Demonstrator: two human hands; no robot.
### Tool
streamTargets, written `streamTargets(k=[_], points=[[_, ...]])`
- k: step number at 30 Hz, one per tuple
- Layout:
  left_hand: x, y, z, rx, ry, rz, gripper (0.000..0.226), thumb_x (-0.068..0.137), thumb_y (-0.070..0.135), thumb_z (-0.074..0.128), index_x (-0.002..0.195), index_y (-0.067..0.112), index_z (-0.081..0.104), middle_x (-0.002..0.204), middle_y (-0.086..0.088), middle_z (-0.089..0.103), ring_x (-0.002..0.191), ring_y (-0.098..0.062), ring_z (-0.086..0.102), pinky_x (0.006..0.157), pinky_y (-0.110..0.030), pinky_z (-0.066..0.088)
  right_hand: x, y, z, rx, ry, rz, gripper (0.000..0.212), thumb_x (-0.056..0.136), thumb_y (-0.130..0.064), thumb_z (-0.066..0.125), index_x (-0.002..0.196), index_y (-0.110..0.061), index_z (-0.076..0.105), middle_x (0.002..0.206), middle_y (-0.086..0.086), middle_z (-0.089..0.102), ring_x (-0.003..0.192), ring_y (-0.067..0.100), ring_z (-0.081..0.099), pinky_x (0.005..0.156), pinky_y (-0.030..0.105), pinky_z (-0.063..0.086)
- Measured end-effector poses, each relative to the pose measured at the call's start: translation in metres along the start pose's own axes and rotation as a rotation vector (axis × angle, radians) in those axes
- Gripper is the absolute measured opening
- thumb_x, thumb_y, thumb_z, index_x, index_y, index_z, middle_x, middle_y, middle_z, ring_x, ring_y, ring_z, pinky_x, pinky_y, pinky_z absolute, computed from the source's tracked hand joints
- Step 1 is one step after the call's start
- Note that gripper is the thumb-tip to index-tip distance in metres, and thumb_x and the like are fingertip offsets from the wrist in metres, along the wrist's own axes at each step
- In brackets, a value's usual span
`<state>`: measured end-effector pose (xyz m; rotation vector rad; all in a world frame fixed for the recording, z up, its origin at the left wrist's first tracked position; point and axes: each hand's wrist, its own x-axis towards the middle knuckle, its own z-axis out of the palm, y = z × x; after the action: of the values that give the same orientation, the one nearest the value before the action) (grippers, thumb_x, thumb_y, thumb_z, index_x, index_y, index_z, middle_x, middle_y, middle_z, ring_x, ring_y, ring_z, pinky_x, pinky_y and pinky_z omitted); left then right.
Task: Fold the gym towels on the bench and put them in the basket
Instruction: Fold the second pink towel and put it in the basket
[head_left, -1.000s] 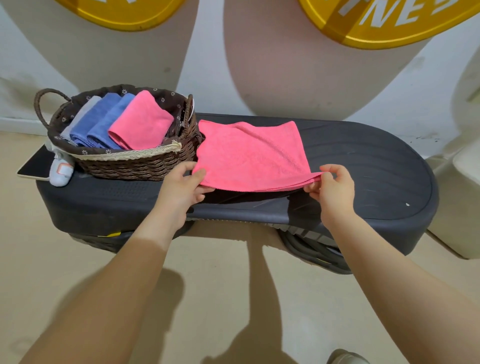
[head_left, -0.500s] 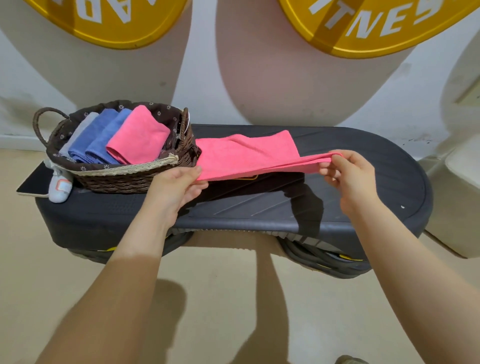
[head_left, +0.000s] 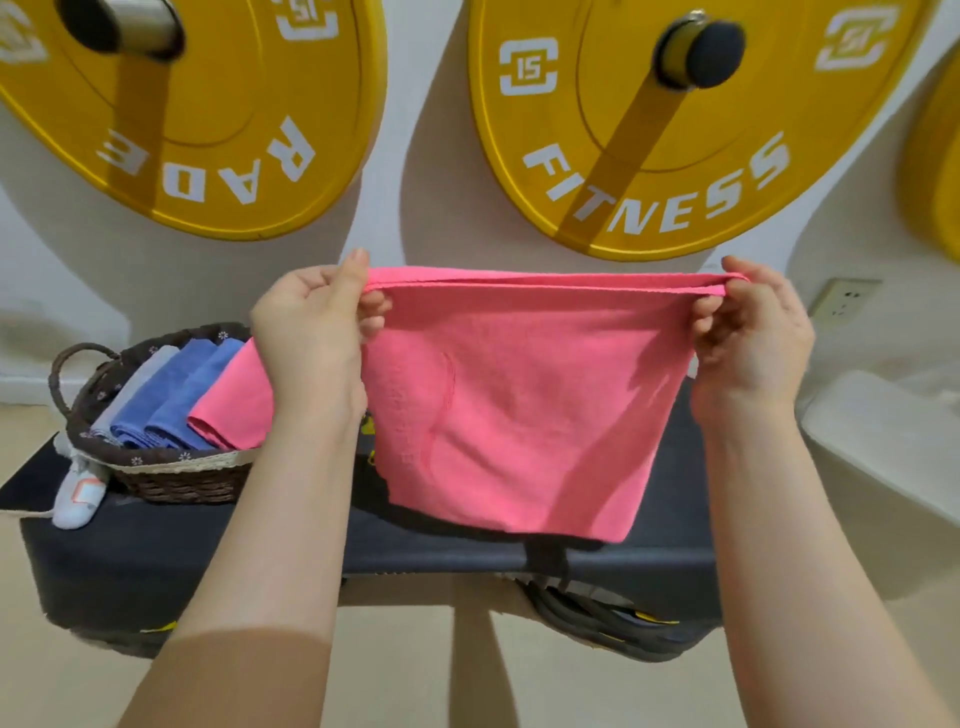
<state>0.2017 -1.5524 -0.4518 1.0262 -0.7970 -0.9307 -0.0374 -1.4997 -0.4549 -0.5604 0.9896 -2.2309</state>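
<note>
A pink towel (head_left: 519, 405), doubled over, hangs in the air above the dark bench (head_left: 208, 551). My left hand (head_left: 311, 338) pinches its top left corner and my right hand (head_left: 753, 332) pinches its top right corner, so the top edge is stretched level between them. Its lower edge hangs just over the bench top. At the left end of the bench stands a brown wicker basket (head_left: 176, 478) holding folded towels: one grey, two blue and one pink (head_left: 234, 405). My left forearm hides the basket's right side.
Two yellow weight plates (head_left: 649, 156) hang on the wall behind the bench. A small white device (head_left: 78, 493) lies beside the basket at the bench's left edge. A white object (head_left: 883, 441) sits to the right, and a wall socket (head_left: 841, 299) is behind it.
Both hands have lifted the pink towel off the bench from lying flat to hanging upright at chest height. The camera has tilted up, showing more of the weight plates.
</note>
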Motion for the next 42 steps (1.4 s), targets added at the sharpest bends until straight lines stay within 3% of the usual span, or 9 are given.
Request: streamTargets(k=[8,11,15,22,25,29,35,39,42], points=[[0.052,-0.025,0.055,0.224,-0.133,-0.288,0.024,0.092,0.004,0.047,0.07,0.014,0.049,0.032,0.007,0.049,0.027,-0.001,0.049,0.037,-0.013,0.039,0.059,0.006,0.007,-0.476,0.066,0.235,0.024,0.089,0.003,0.034,0.091,-0.012,0.054,0.033,-0.005,0.053,0.027,0.002,0.044,0.032,0.011,0.03],[0.06,-0.021,0.072,0.258,-0.107,-0.14,0.026,0.09,0.007,0.05,0.066,0.017,0.053,0.039,0.006,0.054,0.039,-0.003,0.055,0.053,-0.022,0.048,0.078,-0.003,0.01,-0.376,-0.005,0.262,0.029,0.093,0.002,0.031,0.086,-0.014,0.054,0.037,-0.006,0.056,0.031,0.003,0.046,0.037,0.013,0.033],[0.058,-0.01,0.078,0.231,-0.096,0.044,0.021,0.09,0.008,0.051,0.072,0.017,0.057,0.062,-0.002,0.057,0.051,-0.006,0.057,0.047,-0.013,0.047,0.087,-0.02,0.01,-0.338,-0.053,0.165,0.032,0.089,0.004,0.034,0.084,-0.014,0.059,0.041,-0.005,0.058,0.036,0.006,0.048,0.043,0.015,0.038],[0.04,-0.113,0.016,0.637,-0.312,-0.255,0.012,0.089,0.006,0.056,0.083,0.0,0.065,0.057,-0.005,0.058,0.039,-0.001,0.056,0.044,-0.012,0.049,0.058,0.038,-0.063,-0.697,0.037,0.359,0.026,0.083,0.003,0.04,0.074,-0.009,0.061,0.038,-0.003,0.059,0.035,0.005,0.057,0.042,0.012,0.044],[0.025,-0.15,-0.015,0.909,-0.433,-0.242,0.021,0.083,0.008,0.06,0.064,0.008,0.068,0.042,0.005,0.057,0.052,-0.014,0.06,0.066,-0.032,0.055,0.035,0.057,-0.105,-0.919,-0.099,0.584,0.021,0.086,0.001,0.044,0.077,-0.008,0.062,0.051,0.002,0.066,0.047,0.01,0.064,0.047,0.015,0.048],[-0.005,-0.158,-0.037,1.193,-0.606,-0.231,0.017,0.078,0.023,0.068,0.065,0.011,0.069,0.056,0.001,0.062,0.063,-0.016,0.057,0.072,-0.029,0.048,0.01,0.065,-0.141,-1.097,-0.332,0.762,0.015,0.088,0.001,0.048,0.085,-0.004,0.063,0.082,0.011,0.069,0.074,0.018,0.065,0.067,0.023,0.051],[-0.023,-0.157,-0.054,1.349,-0.799,0.13,0.017,0.082,0.011,0.063,0.095,0.0,0.066,0.083,-0.013,0.06,0.089,-0.032,0.057,0.069,-0.032,0.036,-0.009,0.073,-0.166,-1.218,-0.476,0.559,0.01,0.084,0.002,0.061,0.087,-0.007,0.065,0.085,0.014,0.068,0.077,0.019,0.062,0.071,0.023,0.05],[-0.015,-0.169,-0.068,1.291,-0.773,0.265,0.015,0.084,0.018,0.061,0.089,0.006,0.069,0.085,-0.003,0.047,0.089,-0.03,0.053,0.077,-0.037,0.043,-0.007,0.078,-0.177,-1.481,-0.525,0.225,0.011,0.086,-0.011,0.063,0.092,-0.01,0.072,0.111,0.007,0.06,0.108,0.021,0.051,0.093,0.032,0.037],[-0.013,-0.167,-0.081,1.114,-0.903,0.317,0.025,0.065,0.035,0.052,0.065,0.012,0.063,0.082,0.011,0.046,0.089,-0.024,0.05,0.08,-0.035,0.04,-0.007,0.065,-0.171,-1.309,-0.612,0.28,0.008,0.083,-0.006,0.064,0.075,-0.007,0.067,0.12,-0.003,0.053,0.117,0.011,0.045,0.104,0.033,0.03]])
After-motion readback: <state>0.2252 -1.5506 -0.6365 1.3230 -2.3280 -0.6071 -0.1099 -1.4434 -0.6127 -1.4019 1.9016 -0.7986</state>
